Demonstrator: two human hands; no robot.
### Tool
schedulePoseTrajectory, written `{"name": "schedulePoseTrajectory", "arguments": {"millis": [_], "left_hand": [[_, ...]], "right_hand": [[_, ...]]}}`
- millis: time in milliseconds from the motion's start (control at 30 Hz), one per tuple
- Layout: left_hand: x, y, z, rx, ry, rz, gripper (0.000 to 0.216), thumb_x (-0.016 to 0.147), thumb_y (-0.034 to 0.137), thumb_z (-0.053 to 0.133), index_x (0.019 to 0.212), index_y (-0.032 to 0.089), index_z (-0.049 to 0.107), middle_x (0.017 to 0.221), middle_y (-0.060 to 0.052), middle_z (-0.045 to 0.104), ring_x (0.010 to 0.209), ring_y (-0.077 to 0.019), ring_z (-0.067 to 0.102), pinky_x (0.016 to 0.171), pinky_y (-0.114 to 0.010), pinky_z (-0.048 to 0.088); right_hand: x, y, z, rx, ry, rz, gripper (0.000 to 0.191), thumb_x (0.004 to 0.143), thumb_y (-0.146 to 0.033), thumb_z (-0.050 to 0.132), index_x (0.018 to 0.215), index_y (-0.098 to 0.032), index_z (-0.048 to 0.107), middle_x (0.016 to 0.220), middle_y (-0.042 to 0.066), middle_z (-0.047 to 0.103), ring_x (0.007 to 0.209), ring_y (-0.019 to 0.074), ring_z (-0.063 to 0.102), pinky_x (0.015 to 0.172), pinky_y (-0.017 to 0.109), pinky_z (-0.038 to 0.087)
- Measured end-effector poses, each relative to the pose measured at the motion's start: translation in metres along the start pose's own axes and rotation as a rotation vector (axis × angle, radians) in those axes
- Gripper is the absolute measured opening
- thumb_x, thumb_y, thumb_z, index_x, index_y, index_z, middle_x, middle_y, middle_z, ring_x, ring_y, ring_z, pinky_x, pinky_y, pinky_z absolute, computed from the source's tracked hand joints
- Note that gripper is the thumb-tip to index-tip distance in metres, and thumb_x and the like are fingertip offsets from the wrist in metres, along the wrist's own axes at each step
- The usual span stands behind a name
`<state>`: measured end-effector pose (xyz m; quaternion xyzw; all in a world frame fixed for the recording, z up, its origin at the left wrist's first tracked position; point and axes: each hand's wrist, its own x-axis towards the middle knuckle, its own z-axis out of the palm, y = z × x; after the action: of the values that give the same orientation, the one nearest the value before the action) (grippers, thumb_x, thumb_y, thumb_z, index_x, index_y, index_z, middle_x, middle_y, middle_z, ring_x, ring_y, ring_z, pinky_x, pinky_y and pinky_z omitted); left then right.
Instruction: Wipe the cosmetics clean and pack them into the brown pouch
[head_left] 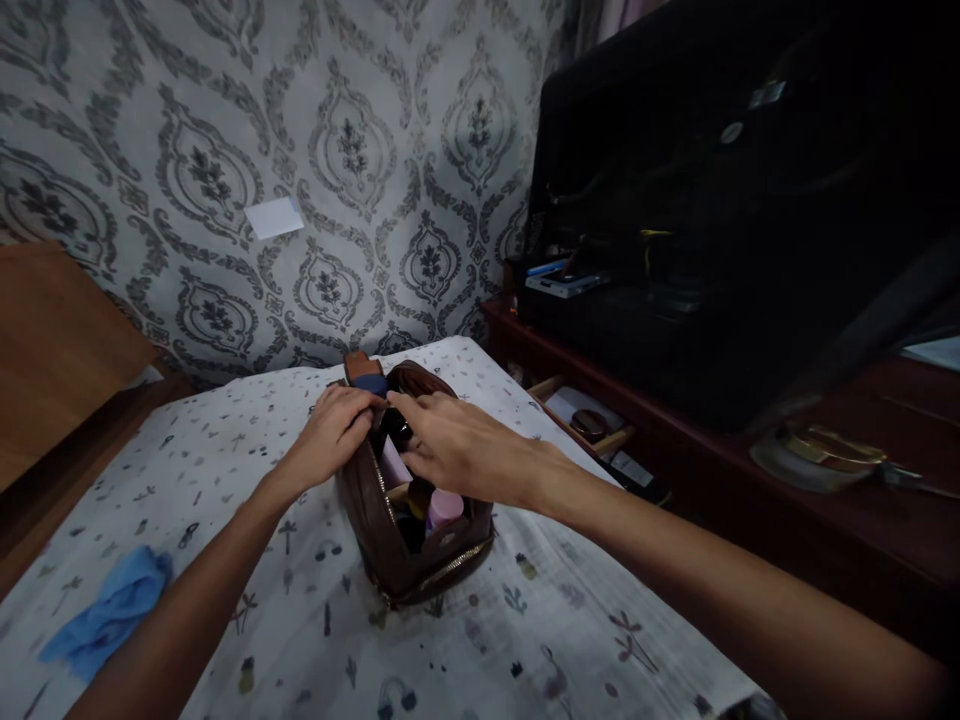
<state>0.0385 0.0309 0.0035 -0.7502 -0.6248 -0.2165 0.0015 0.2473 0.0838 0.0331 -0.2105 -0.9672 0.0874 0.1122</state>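
A brown zipped pouch (390, 560) stands open on a bed with a white patterned sheet (525, 640). Inside it show a pink cap (444, 507), a pale tube (393, 464) and other small items. My left hand (330, 435) grips the pouch's far left rim, fingers curled over the edge beside a dark blue item (370, 382). My right hand (450, 445) reaches across the opening, fingers extended and slightly spread over the contents, touching the top of the pouch. I cannot see anything held in it.
A blue cloth (112, 610) lies at the sheet's left. A wooden headboard (52, 350) stands at far left. To the right is a dark wooden cabinet (825, 500) with a black screen (712, 200), a drawer of small items (592, 420) and a metal dish (817, 455).
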Motion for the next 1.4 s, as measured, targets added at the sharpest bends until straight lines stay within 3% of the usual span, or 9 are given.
{"name": "schedulePoseTrajectory", "arguments": {"millis": [67, 267, 567, 667, 767, 933, 1067, 1233, 1400], "left_hand": [[-0.001, 0.000, 0.000, -0.012, -0.016, 0.003, 0.041, 0.093, 0.028, 0.034, 0.114, 0.021, 0.069, 0.117, -0.008, 0.073, 0.114, -0.0256, 0.059, 0.109, -0.046, 0.036], [0.001, -0.003, 0.002, -0.039, -0.100, -0.057, 0.043, 0.085, 0.017, 0.035, 0.111, 0.024, 0.069, 0.121, -0.004, 0.073, 0.124, -0.0227, 0.057, 0.123, -0.051, 0.015], [0.006, -0.006, 0.005, -0.095, -0.103, -0.019, 0.049, 0.076, 0.010, 0.037, 0.097, 0.029, 0.077, 0.114, 0.001, 0.077, 0.122, -0.0214, 0.061, 0.121, -0.055, 0.015], [0.003, -0.006, 0.009, -0.170, 0.040, 0.005, 0.041, 0.081, 0.015, 0.040, 0.091, 0.027, 0.077, 0.109, -0.002, 0.077, 0.118, -0.0227, 0.063, 0.120, -0.053, 0.024], [-0.008, -0.004, 0.019, -0.265, 0.364, -0.041, 0.033, 0.092, 0.031, 0.044, 0.099, 0.024, 0.075, 0.117, -0.008, 0.073, 0.121, -0.0245, 0.061, 0.115, -0.046, 0.037], [-0.033, -0.003, 0.044, -0.434, 0.645, -0.258, 0.043, 0.098, 0.051, 0.047, 0.126, 0.024, 0.064, 0.142, -0.011, 0.058, 0.140, -0.0239, 0.047, 0.123, -0.042, 0.031], [-0.037, 0.004, 0.063, -0.583, 0.672, -0.393, 0.056, 0.100, 0.061, 0.039, 0.139, 0.025, 0.055, 0.157, -0.009, 0.044, 0.151, -0.0224, 0.033, 0.128, -0.039, 0.020], [-0.029, 0.014, 0.069, -0.610, 0.670, -0.435, 0.061, 0.099, 0.067, 0.034, 0.139, 0.026, 0.056, 0.161, -0.008, 0.037, 0.156, -0.0211, 0.023, 0.130, -0.039, 0.013], [-0.032, 0.017, 0.063, -0.600, 0.661, -0.439, 0.064, 0.098, 0.068, 0.036, 0.138, 0.024, 0.058, 0.160, -0.010, 0.039, 0.155, -0.0213, 0.026, 0.130, -0.039, 0.013]], "right_hand": [[-0.008, -0.003, -0.001, -0.057, -0.022, 0.005, 0.061, 0.090, -0.019, 0.062, 0.145, -0.004, 0.042, 0.114, 0.018, 0.070, 0.109, 0.0313, 0.064, 0.089, 0.038, 0.047], [-0.005, -0.003, 0.002, -0.054, -0.007, -0.009, 0.048, 0.085, 0.004, 0.048, 0.131, -0.008, 0.052, 0.109, 0.015, 0.070, 0.098, 0.0250, 0.066, 0.085, 0.035, 0.046], [0.004, -0.001, 0.030, 0.131, 0.148, 0.113, 0.055, 0.080, 0.009, 0.042, 0.128, -0.012, 0.057, 0.116, 0.016, 0.067, 0.108, 0.0255, 0.064, 0.092, 0.037, 0.049], [0.004, 0.003, 0.043, 0.388, 0.385, 0.064, 0.053, 0.086, 0.003, 0.040, 0.134, -0.014, 0.053, 0.122, 0.014, 0.068, 0.114, 0.0220, 0.064, 0.099, 0.037, 0.050], [-0.002, 0.008, 0.052, 0.621, 0.651, 0.017, 0.038, 0.097, -0.012, 0.035, 0.129, -0.016, 0.055, 0.121, 0.012, 0.069, 0.113, 0.0199, 0.066, 0.102, 0.038, 0.052], [-0.017, 0.016, 0.063, 0.499, 0.955, 0.105, 0.036, 0.104, -0.029, 0.033, 0.124, -0.020, 0.061, 0.135, 0.014, 0.063, 0.130, 0.0249, 0.056, 0.114, 0.048, 0.043], [-0.009, 0.007, 0.076, 0.383, 0.835, 0.343, 0.044, 0.105, -0.037, 0.031, 0.133, -0.016, 0.058, 0.135, 0.018, 0.063, 0.132, 0.0299, 0.054, 0.113, 0.055, 0.043], [0.002, -0.017, 0.078, 0.283, 0.689, 0.285, 0.045, 0.105, -0.037, 0.033, 0.135, -0.017, 0.059, 0.147, 0.016, 0.056, 0.143, 0.0334, 0.043, 0.116, 0.056, 0.037], [-0.013, 0.000, 0.077, 0.639, 0.767, 0.175, 0.042, 0.106, -0.039, 0.030, 0.130, -0.021, 0.059, 0.140, 0.012, 0.061, 0.138, 0.0223, 0.051, 0.118, 0.046, 0.039]]}}
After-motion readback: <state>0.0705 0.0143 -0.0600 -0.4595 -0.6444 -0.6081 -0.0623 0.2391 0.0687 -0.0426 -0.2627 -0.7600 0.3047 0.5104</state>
